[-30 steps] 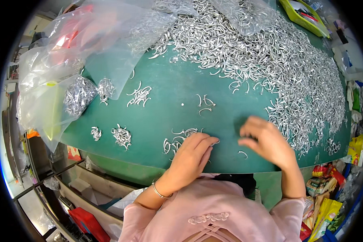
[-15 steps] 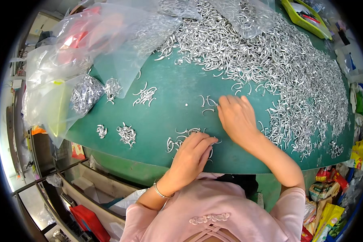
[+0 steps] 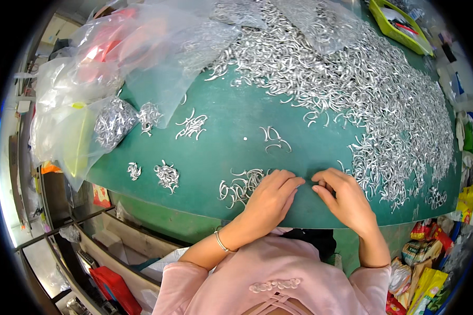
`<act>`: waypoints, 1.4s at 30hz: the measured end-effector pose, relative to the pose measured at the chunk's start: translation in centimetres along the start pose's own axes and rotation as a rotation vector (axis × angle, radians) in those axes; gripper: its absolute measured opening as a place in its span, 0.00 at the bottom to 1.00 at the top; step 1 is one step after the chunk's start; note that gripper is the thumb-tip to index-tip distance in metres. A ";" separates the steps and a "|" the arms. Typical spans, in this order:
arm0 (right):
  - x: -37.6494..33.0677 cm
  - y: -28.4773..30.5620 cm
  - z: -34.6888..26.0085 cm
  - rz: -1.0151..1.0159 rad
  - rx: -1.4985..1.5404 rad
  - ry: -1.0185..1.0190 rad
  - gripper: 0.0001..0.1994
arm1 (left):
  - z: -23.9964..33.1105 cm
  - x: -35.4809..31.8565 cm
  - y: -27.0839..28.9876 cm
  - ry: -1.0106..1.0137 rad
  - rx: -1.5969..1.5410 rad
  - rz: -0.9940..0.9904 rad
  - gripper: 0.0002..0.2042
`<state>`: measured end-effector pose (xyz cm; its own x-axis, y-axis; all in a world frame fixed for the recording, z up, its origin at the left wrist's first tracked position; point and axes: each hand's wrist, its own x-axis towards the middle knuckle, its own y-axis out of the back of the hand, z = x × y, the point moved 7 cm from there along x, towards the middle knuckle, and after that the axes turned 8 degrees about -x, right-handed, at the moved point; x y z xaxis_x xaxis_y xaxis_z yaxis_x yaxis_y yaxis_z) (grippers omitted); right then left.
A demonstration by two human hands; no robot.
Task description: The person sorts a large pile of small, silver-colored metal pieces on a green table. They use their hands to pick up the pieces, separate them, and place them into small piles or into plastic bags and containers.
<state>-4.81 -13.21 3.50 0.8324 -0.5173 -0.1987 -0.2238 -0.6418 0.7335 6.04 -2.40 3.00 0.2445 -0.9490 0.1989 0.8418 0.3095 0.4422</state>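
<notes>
My left hand [image 3: 274, 195] rests low over the green table, its fingers pressed together beside a loose cluster of curved silver metal pieces [image 3: 240, 188]. To its right my right hand [image 3: 346, 197] is closed, thumb bent toward curled fingers; a small gap separates the two hands. Whatever either hand pinches is too small or hidden to make out. Ahead of them lie a few separate curved pieces [image 3: 275, 140]. A large heap of the same kind of silver pieces [image 3: 347, 79] spreads over the far and right side, its near edge close to my right hand.
On the left of the green table [image 3: 226, 115] sit small piles of silver pieces [image 3: 167, 176]. Clear plastic bags [image 3: 163, 79], one filled bag [image 3: 114, 123] among them, cover the far left. A yellow-green basket [image 3: 399, 29] stands at the far right. Drawers [image 3: 115, 236] sit below the table's left edge.
My right hand has drawn back toward me and right, away from the few separate pieces. My left hand has slid right, uncovering more of the cluster. One separate piece has shifted slightly.
</notes>
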 end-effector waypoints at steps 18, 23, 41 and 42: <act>-6.9 2.4 6.4 0.571 -0.369 -0.049 0.11 | 1.7 -0.2 -5.4 -0.065 0.107 -0.262 0.13; -5.3 2.5 4.1 0.661 -0.373 -0.055 0.12 | 1.2 0.0 -5.1 -0.040 0.150 -0.169 0.13; -4.6 0.3 2.7 0.546 -0.158 0.036 0.10 | 1.1 1.3 -5.1 -0.033 0.114 -0.063 0.14; -4.2 0.9 2.8 0.593 -0.198 -0.001 0.09 | 1.5 1.6 -4.9 -0.044 0.127 -0.075 0.14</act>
<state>-9.88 -13.22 3.20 0.5949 -0.7541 0.2784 -0.5493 -0.1286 0.8257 1.56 -5.35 2.46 0.1592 -0.9672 0.1979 0.7885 0.2452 0.5641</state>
